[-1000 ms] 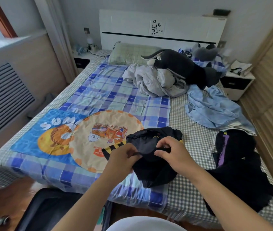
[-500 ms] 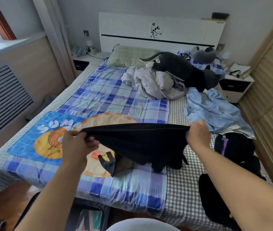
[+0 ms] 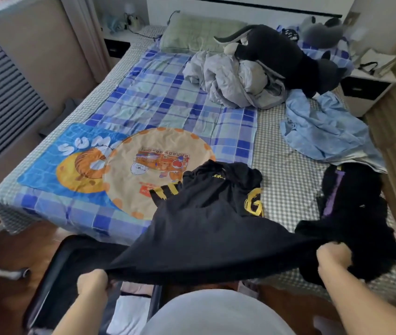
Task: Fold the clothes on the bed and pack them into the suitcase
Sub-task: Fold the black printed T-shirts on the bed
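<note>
Black shirt [image 3: 206, 228], yellow print, stretched

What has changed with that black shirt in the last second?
A second ago the black shirt was bunched between both hands. The left hand and right hand then pulled apart, stretching its hem wide, and drew it back toward the person, its top end resting on the bed. The blue shirt and grey bundle stayed put.

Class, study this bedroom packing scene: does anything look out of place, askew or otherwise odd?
Nothing is damaged or spilled. The black T-shirt is bunched at its far end while both hands stretch its hem. The blue shirt and grey bedding lie crumpled.
</note>
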Demonstrator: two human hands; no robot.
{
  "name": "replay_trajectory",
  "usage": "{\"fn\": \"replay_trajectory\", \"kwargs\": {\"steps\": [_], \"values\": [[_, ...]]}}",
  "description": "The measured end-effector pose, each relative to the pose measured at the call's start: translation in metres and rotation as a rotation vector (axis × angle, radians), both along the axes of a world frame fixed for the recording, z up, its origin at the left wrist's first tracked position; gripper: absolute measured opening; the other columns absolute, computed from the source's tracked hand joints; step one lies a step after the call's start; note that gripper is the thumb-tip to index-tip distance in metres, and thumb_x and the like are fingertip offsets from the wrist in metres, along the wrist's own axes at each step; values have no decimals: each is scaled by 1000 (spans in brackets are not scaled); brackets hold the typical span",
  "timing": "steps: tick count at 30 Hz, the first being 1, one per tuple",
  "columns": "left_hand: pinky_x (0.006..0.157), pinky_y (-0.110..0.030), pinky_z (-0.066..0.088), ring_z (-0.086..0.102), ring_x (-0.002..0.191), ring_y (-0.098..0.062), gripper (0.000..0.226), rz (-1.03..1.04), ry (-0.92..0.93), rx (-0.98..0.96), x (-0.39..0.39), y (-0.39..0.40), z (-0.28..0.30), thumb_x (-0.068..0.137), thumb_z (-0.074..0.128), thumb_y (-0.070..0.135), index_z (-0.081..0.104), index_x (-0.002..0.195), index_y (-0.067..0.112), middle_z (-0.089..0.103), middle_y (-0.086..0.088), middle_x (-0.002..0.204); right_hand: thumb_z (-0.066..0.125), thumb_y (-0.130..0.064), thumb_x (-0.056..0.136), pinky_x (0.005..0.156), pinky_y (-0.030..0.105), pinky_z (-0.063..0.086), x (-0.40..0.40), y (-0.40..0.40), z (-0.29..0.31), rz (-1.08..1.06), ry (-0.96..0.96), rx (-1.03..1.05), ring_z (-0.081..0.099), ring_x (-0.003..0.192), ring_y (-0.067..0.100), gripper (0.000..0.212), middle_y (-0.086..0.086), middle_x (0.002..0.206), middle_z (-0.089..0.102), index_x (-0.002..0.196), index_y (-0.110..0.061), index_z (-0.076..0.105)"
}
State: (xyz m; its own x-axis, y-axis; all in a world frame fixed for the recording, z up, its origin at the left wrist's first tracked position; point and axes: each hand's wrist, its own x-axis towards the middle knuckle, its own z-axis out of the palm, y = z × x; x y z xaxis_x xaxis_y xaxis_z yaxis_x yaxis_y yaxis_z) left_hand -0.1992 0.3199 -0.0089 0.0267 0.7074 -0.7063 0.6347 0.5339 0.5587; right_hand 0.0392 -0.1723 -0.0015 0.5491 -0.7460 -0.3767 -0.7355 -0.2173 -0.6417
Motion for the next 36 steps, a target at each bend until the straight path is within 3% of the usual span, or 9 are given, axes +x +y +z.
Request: {"fn": "replay_trajectory", "kwargs": {"steps": [5,10,14,17,21,23,28,32,36], "values": [[61,-49,62,64,66,-33,33,-22,15,12,-14,1,-37,85,43,-19,64,104,-2,66,-23,91,36,11,96,50,34,42,-42,-34,-16,142,126,197,55,60,34,44,22,97,64,101,-21,66],[82,-42,54,67,85,-34,45,-94,-16,-65,-20,-4,-50,78,51,-18,77,88,18,74,-9,84,30,15,97,74,44,60,-97,-58,-42,-40,182,343,58,108,43,46,28,134,57,78,-9,64],[60,-29,45,63,71,-29,42,-141,35,-67,-35,-17,-53,81,50,-13,80,90,15,73,-7,74,28,-5,109,113,38,35,-124,-71,-43,-256,322,408,38,143,33,34,17,157,38,129,-2,55],[54,-28,49,63,68,-30,30,-113,-36,-87,-45,-26,-41,87,50,-8,78,94,2,72,-13,77,20,-7,109,116,42,32,-124,-64,-41,-241,334,435,35,145,31,45,13,158,37,150,-3,36],[49,-23,57,62,72,-27,11,71,-215,-171,8,-31,-6,96,57,-1,68,92,-2,66,-20,89,31,-4,101,98,50,46,-58,-31,-24,-271,150,650,52,129,40,27,17,137,51,95,-3,57],[67,-27,60,62,77,-22,13,136,-380,-178,60,-7,10,97,58,-3,65,108,-4,67,-21,108,42,-7,100,83,42,51,2,-2,13,-73,35,664,60,100,32,17,16,139,50,86,-10,53],[81,-47,56,69,92,-37,22,-413,-700,389,225,107,181,97,60,31,65,93,10,66,-16,89,48,-12,104,71,9,43,160,61,226,377,-497,791,53,88,17,15,16,128,54,110,-4,59],[88,-43,54,62,81,-16,28,12,-1279,100,287,134,390,104,34,6,53,92,22,56,-2,88,38,-7,106,70,22,59,244,81,385,211,-827,1072,58,87,14,26,6,99,68,92,-19,57],[80,-45,59,69,91,-20,28,46,-1451,214,283,137,504,94,38,3,62,100,17,64,-3,89,42,-2,102,54,29,59,242,103,476,281,-992,1121,59,85,13,29,3,98,64,92,-22,60]]}}
